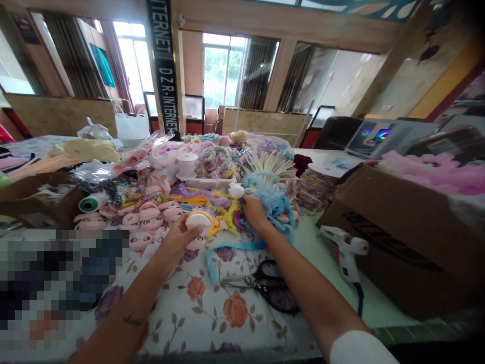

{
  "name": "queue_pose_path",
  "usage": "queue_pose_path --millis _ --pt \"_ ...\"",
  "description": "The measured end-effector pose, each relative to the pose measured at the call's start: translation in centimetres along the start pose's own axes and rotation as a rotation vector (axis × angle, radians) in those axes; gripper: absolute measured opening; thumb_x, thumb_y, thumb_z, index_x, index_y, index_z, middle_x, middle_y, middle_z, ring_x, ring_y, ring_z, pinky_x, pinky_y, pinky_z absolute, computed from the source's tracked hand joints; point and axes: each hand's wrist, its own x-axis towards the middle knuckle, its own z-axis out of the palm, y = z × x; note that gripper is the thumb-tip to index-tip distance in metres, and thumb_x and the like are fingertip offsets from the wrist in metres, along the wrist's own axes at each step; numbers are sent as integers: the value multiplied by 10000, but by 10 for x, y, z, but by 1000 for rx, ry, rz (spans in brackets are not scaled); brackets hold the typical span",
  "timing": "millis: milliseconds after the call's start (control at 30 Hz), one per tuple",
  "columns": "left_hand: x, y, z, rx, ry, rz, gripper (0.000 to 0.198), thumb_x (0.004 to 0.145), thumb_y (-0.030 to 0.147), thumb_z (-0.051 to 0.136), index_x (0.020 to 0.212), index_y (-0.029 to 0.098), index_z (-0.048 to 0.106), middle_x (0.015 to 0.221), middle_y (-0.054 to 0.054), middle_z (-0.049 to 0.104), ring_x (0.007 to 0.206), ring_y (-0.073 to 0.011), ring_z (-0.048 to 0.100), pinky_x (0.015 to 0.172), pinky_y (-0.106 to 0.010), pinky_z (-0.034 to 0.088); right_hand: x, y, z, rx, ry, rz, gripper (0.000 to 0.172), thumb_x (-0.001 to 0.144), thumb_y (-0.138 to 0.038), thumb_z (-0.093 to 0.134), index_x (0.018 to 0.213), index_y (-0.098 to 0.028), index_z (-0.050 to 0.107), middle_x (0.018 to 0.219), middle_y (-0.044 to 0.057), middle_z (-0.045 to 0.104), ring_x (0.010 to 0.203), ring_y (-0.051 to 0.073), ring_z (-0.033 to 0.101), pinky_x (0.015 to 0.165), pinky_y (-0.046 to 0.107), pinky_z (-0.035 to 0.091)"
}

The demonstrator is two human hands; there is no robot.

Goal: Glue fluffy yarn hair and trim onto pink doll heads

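Observation:
My left hand (pixel 178 242) is closed on a round white disc with an orange rim (pixel 199 219), thumb across its lower edge. My right hand (pixel 254 212) reaches into the pile, its fingers bent together; what they grip, if anything, is hidden. A small white rounded piece (pixel 235 189) lies just beyond those fingertips. Beside that hand are a light blue fluffy bundle (pixel 265 187) and yellow strips (pixel 230 217). Several pink doll heads with drawn eyes (pixel 151 218) lie to the left. Below my hands, black-handled scissors (pixel 261 285) rest on the floral cloth near a blue fuzzy stem (pixel 235 246).
A white glue gun (pixel 346 253) stands against a large cardboard box (pixel 397 242) on the right. At left is an open carton (pixel 38 197) beside a green-centred roll (pixel 91 202). Behind the pile are a white spool (pixel 186 166) and a wound multicoloured reel (pixel 318 189).

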Motion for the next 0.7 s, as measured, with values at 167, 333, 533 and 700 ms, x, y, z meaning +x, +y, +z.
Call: queue_pose_path --millis 167,333,533,700 --pt "3 -1 -5 -2 5 13 366 658 253 798 985 165 658 957 -39 698 856 -149 629 752 -234 482 -1 -7 -10 -40 -92 -68 310 919 -324 579 1184 -165 568 1187 78 599 987 208 622 828 415 538" --pt "3 2 -5 -61 20 55 434 647 230 798 1054 167 660 938 -41 710 853 -153 646 786 -247 495 -38 -20 -47 -97 -37 -71 211 934 -132 482 1093 -70 606 1022 187 640 979 267 614 820 395 486" --pt "2 -1 -3 -88 -18 24 473 679 225 775 1129 159 642 978 -70 710 891 -189 657 777 -269 516 -93 -42 -54 2 -120 -343 148 866 -254 620 987 -186 673 970 87 662 935 212 601 802 274 442" --pt "1 0 -4 -135 -5 -30 403 683 195 766 1073 170 666 954 -55 709 868 -169 656 783 -267 531 -105 -46 -30 19 -175 -511 90 861 -146 596 863 -142 686 893 90 648 872 200 570 792 280 421"
